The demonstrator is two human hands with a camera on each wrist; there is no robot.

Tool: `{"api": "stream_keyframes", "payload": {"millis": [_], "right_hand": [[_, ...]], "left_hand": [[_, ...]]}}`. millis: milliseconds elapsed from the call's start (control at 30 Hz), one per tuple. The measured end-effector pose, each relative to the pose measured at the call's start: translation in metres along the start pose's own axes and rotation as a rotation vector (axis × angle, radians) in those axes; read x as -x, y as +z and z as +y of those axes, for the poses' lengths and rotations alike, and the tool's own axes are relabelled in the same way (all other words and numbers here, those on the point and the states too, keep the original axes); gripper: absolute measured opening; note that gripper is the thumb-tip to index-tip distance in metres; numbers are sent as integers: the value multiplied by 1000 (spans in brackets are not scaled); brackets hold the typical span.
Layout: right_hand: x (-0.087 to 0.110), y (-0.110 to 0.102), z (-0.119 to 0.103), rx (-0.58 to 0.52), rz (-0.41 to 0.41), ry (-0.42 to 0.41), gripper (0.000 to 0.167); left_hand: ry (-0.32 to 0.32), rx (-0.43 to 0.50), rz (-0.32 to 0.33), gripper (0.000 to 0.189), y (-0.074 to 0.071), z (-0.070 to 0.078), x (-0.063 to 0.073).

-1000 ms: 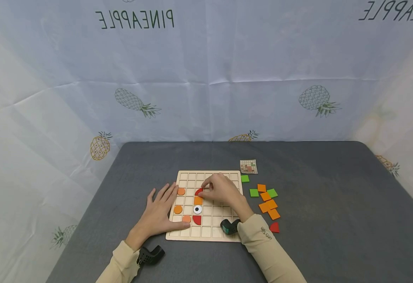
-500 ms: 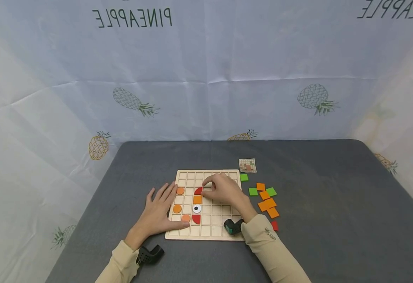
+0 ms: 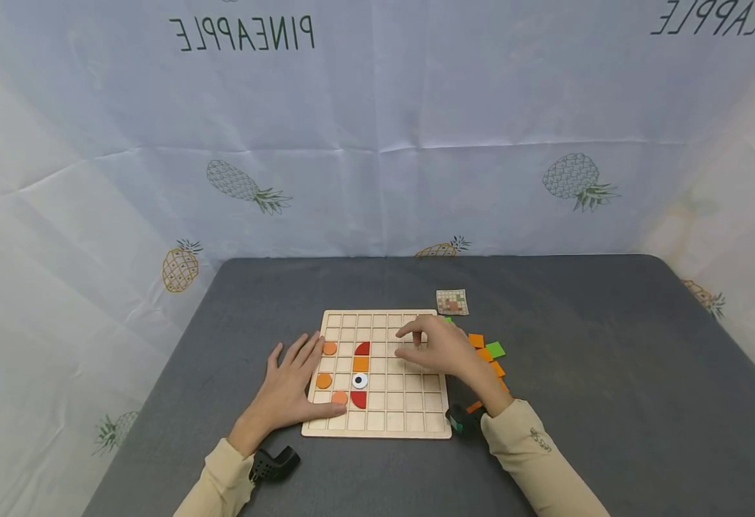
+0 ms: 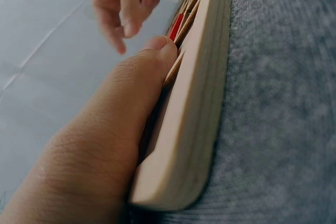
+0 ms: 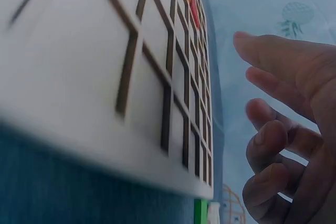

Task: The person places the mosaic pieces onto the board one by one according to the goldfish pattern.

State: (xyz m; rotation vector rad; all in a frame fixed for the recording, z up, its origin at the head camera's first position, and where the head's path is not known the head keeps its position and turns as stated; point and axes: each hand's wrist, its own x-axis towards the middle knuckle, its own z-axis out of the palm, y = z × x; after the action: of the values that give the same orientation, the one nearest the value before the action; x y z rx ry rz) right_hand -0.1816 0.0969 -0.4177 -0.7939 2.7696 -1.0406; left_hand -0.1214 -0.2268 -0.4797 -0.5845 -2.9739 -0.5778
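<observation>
A pale wooden grid board (image 3: 409,424) lies on the table. My left hand (image 3: 289,391) rests across its left side, fingers spread, the thumb lying along the lower left near a peach disc (image 3: 340,397). In one column stand a red quarter-round tile (image 3: 363,349), an orange square tile (image 3: 360,365), a white eye disc (image 3: 360,381) and a second red quarter-round tile (image 3: 358,400). Two orange discs (image 3: 323,381) sit further left. My right hand (image 3: 445,350) hovers over the board's right part; in the right wrist view its thumb and fingers (image 5: 268,174) are apart, holding nothing.
Loose orange tiles (image 3: 476,340) and a green tile (image 3: 496,350) lie right of the board, partly hidden by the right arm. A small picture card (image 3: 452,302) lies beyond the board's far right corner. A printed curtain (image 3: 377,201) hangs behind the table (image 3: 610,402).
My right hand has let go of the upper red quarter-round tile, which stays in its cell, and has moved right. The left hand stays in place.
</observation>
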Motion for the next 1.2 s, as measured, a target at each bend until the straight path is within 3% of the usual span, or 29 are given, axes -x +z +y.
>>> {"api": "stream_keyframes", "payload": {"millis": [200, 400, 633, 967, 1200], "right_hand": [[19, -23, 17, 28, 80, -19, 26], [31, -41, 27, -1, 87, 47, 32], [42, -56, 42, -29, 94, 61, 34], [48, -66, 69, -7, 61, 59, 34], [50, -64, 78, 40, 19, 142, 36]], "left_hand": [[5, 0, 3, 134, -2, 0, 1], [3, 1, -1, 133, -3, 0, 0], [0, 8, -10, 134, -2, 1, -1], [-2, 16, -4, 135, -1, 2, 0], [-7, 16, -5, 134, -1, 2, 1]]}}
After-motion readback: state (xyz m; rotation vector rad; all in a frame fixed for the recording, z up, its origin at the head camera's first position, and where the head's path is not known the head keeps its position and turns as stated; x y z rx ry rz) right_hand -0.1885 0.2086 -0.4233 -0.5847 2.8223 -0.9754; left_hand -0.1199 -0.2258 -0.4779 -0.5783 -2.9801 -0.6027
